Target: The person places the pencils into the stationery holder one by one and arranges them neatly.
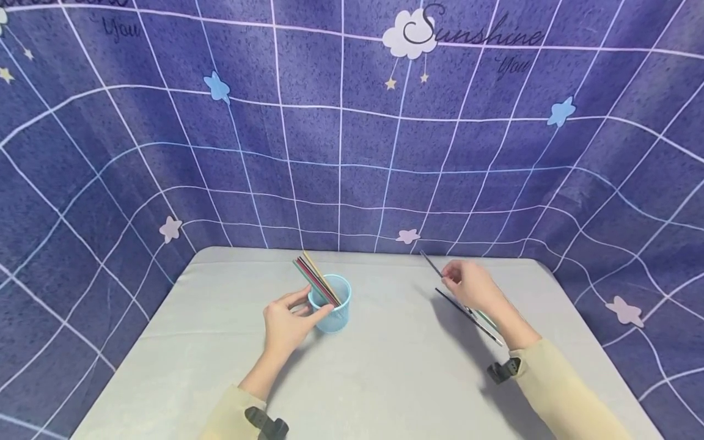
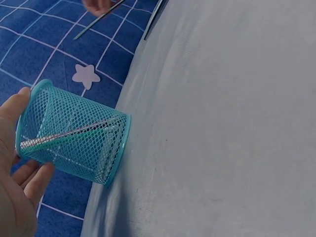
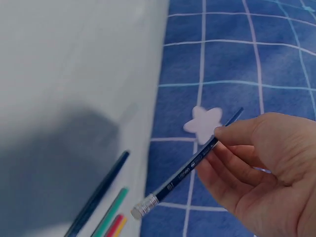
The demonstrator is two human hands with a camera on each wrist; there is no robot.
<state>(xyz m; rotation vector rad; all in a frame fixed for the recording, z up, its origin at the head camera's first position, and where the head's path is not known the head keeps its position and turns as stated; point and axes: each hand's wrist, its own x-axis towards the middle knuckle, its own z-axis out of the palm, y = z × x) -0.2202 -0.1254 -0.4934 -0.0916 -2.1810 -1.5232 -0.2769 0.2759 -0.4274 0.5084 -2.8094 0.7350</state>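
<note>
My left hand [image 1: 286,322] holds a light blue mesh pencil cup [image 1: 333,319] by its rim, thumb on the near side and fingers on the left. Several pencils [image 1: 315,280], among them green, red and yellow ones, lean to the left inside the cup. The left wrist view shows the cup's mesh side [image 2: 74,131], with pencils visible through it. Over the right part of the table, my right hand [image 1: 474,287] pinches a dark blue pencil [image 3: 180,177] between thumb and fingers. Its silver-banded eraser end [image 3: 144,206] points down and left in the right wrist view.
Below the right hand, a dark pencil [image 1: 454,303] lies on the grey-white table [image 1: 379,366]. Beside it in the right wrist view are a green pencil [image 3: 111,211] and red and yellow ends. A purple-blue gridded curtain [image 1: 363,146] stands behind the table.
</note>
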